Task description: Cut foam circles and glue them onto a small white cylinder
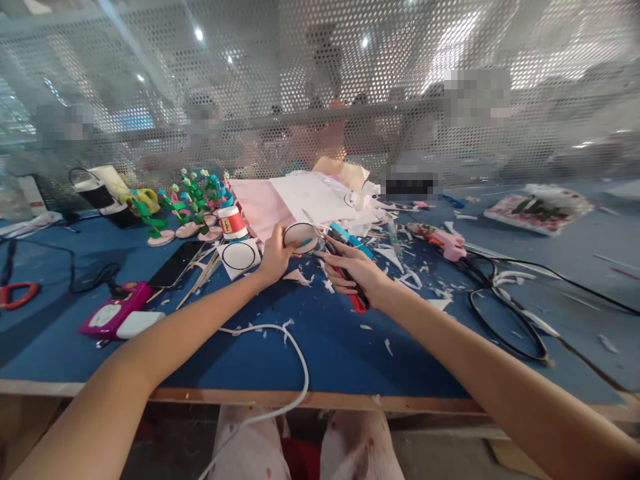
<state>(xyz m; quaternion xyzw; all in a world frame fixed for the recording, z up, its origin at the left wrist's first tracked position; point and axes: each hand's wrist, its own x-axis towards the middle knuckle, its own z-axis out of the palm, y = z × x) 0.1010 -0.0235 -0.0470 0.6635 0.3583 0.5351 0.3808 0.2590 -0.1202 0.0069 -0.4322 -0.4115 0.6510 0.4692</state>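
Observation:
My left hand (275,255) is closed on the edge of a round white paper disc (299,233) with a black outline. In my right hand (354,270) is a pliers-like hand tool (357,295) with red and black handles. The tool's head meets the right edge of the disc; its jaws are too small to make out. Left of my left hand lies a white paper square (239,258) with a black circle drawn on it. A red and white paper cup-shaped piece (233,223) stands just behind that square.
Small green paper plants (195,207) on pink bases stand at the back left. White sheets (313,197) lie behind my hands. A phone (176,263), a magenta power socket (117,310), white cable (300,353), pink glue gun (449,245) and paper scraps surround the work.

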